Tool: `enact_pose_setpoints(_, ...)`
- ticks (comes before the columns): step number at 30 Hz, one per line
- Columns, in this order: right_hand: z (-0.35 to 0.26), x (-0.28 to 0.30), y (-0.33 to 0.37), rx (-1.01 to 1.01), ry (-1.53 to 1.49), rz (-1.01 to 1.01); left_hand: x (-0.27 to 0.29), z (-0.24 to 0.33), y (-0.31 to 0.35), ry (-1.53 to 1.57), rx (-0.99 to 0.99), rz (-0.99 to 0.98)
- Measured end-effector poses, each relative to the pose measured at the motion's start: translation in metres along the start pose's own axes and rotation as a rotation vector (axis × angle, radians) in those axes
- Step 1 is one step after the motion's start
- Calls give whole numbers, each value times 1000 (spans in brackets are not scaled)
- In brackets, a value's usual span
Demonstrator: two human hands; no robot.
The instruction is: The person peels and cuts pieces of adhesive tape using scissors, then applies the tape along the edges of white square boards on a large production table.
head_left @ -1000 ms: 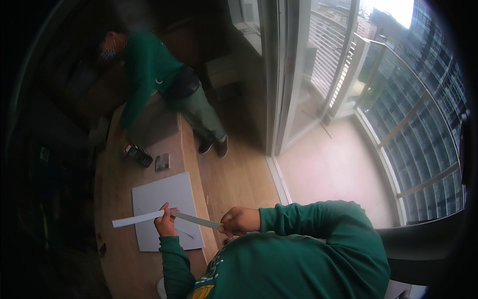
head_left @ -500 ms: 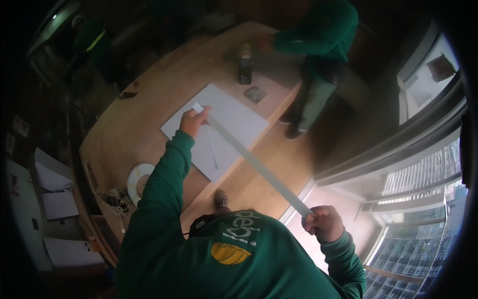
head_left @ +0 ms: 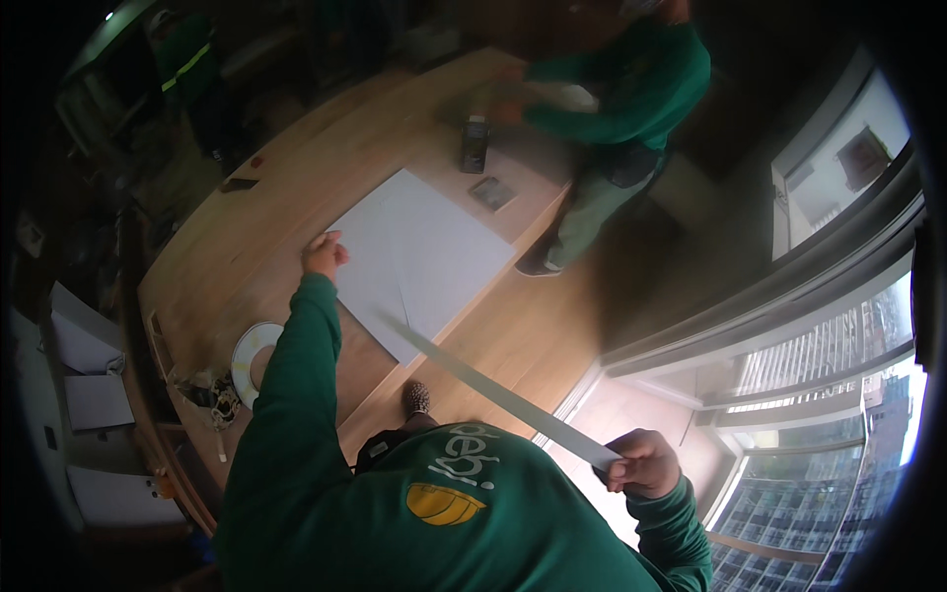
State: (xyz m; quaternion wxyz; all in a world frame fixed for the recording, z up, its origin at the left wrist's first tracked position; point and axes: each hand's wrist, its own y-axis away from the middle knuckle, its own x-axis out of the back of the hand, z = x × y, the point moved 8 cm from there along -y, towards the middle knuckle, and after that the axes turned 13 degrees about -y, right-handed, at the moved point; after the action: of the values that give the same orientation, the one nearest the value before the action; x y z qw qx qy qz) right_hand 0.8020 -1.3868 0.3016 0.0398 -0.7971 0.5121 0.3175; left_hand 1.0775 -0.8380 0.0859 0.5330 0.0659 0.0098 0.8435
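Observation:
A long, flat, pale grey strip point(head_left: 503, 399) slants across the front of my body. My right hand point(head_left: 645, 465) is closed on its lower right end, thumb and fingers pinching it. The strip's other end hangs free and blurred over the near edge of a white rectangular panel point(head_left: 454, 227). At that panel's left corner is my left hand point(head_left: 324, 255), apart from the strip, with its fingers loosely bent and nothing visible in them. A thin line or narrow strip point(head_left: 400, 271) shows on the panel's surface.
The panel lies on a wooden table point(head_left: 247, 222). Farther along are a dark bottle-like container point(head_left: 474, 146) and a small flat rectangular piece point(head_left: 492, 193). A white ring-shaped roll point(head_left: 244, 367) sits nearer left. A person in green point(head_left: 641, 89) works across the table; windows line the right.
My left hand has let go of the strip's upper end and moved left. That end has dropped toward me, while my right hand keeps its hold. The co-worker's arms have shifted.

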Motion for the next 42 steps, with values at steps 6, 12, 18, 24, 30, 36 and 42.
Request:
enact_pose_setpoints(6,-71,-5,-23,81,820,-70,-34,30,57,-254,-311,-256)
enact_pose_setpoints(12,-70,5,-60,269,1321,-43,-183,51,173,-569,-79,-709)
enact_pose_setpoints(18,-67,13,-79,414,1504,147,-281,103,288,-495,-756,-1008)
enact_pose_setpoints(24,-103,4,-45,674,1378,244,-308,79,295,-705,-942,-1079)
enact_pose_setpoints(30,-121,9,-22,819,1306,279,-293,97,293,-522,-811,-768)
enact_pose_setpoints(36,-123,-4,-24,869,1214,187,-308,96,303,-508,-920,-882)
enact_pose_setpoints(42,-136,-10,-20,986,1187,203,-308,79,316,-560,-802,-1019)
